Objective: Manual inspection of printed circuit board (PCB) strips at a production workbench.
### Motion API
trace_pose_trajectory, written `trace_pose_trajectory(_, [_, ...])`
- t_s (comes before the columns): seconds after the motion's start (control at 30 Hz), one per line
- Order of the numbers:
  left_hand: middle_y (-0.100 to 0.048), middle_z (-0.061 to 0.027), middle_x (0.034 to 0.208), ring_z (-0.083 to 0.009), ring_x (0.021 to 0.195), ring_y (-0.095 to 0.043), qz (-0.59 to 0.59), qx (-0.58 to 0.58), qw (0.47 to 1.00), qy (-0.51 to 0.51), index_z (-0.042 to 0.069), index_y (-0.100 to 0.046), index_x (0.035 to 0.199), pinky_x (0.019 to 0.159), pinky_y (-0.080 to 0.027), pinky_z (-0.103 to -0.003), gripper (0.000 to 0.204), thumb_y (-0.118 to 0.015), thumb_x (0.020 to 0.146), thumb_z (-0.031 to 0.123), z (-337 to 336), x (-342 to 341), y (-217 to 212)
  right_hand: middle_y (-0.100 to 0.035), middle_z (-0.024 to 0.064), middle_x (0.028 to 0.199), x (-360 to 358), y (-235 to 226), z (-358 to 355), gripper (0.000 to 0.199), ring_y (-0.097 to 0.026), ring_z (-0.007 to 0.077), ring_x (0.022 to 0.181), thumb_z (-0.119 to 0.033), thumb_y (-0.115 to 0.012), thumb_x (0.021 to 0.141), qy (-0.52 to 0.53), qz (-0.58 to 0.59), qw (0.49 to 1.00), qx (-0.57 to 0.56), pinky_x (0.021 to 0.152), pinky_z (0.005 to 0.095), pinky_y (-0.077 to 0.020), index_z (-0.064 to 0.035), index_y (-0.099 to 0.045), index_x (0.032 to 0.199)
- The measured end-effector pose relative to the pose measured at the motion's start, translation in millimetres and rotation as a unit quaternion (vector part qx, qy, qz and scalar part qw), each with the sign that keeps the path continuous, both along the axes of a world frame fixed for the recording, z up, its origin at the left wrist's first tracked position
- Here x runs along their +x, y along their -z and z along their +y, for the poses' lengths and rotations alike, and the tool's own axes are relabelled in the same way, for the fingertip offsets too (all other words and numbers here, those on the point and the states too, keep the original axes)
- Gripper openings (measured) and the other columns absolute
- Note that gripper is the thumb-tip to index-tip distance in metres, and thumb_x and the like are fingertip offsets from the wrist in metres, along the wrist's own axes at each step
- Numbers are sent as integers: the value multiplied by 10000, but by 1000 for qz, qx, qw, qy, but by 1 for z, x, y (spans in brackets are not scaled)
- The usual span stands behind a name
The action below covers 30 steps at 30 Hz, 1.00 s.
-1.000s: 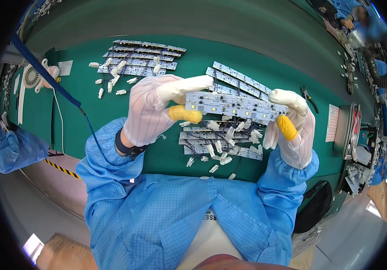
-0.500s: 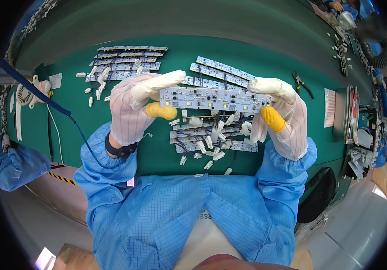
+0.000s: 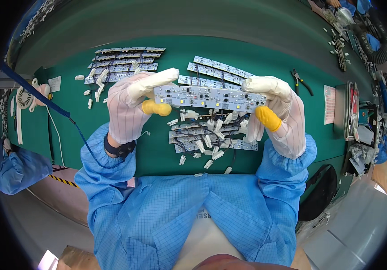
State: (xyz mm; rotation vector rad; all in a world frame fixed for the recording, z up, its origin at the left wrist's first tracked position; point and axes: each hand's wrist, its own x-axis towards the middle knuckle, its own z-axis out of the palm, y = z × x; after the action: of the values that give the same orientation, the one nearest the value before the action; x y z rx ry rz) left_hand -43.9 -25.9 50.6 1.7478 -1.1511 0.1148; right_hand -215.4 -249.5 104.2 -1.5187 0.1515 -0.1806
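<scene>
A long white LED circuit board strip is held level above the green table, gripped at both ends. My left hand, in a white glove with a yellow thumb cot, pinches its left end. My right hand, gloved the same way, pinches its right end. Right under the strip lies a heap of similar boards with white connectors and dark wires.
More board strips lie in a stack at the back left and behind the held strip. Loose white connectors are scattered nearby. Pliers and a paper sheet sit to the right; a small white fan stands left. The green table ends near my body.
Both hands have kept hold of the strip; it has levelled out from a slight tilt and sits a little higher and more centred in view.
</scene>
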Motion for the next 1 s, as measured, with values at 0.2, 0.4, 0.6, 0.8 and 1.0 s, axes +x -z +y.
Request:
trace_pose_trajectory(0.2, [-692,-100,944,-223,807,-675,-29,7,999,-18,33,-686,1034,736,-529,-291,365,-765,715,194,0,0,0,-626,187,1029,-2,-4,0,418,-617,121,537,-187,-640,876,-2,27,1000,1,445,187,-464,49,-506,1194])
trace_pose_trajectory(0.4, [-688,-112,985,-183,832,-657,121,-32,991,40,-1,-649,1117,750,-504,-275,369,-682,815,207,-5,1,-2,-624,183,1037,1,-11,2,458,-628,126,569,-227,-642,868,-39,28,998,29,507,196,-493,48,-504,1206])
trace_pose_trajectory(0.6, [-682,-116,995,-166,853,-652,102,37,994,16,-1,-636,1142,763,-502,-267,413,-674,830,267,-6,0,-5,-589,150,1155,-2,-6,-1,494,-623,175,934,-289,-647,875,-36,9,999,-2,753,247,-510,37,-508,1219])
trace_pose_trajectory(0.8, [-673,-119,959,-178,825,-658,96,-59,993,29,-13,-634,1140,745,-511,-275,353,-681,817,123,-2,-1,7,-586,162,1147,-2,-14,-4,389,-634,166,849,-166,-616,883,-41,37,998,-4,686,250,-526,44,-522,1197])
trace_pose_trajectory(1.0, [-672,-120,992,-182,842,-660,71,-52,996,20,-16,-630,1145,760,-513,-282,366,-691,802,99,2,-1,9,-588,172,1124,-1,-1,-2,393,-632,145,694,-146,-621,874,-33,3,999,-15,573,232,-524,50,-516,1198])
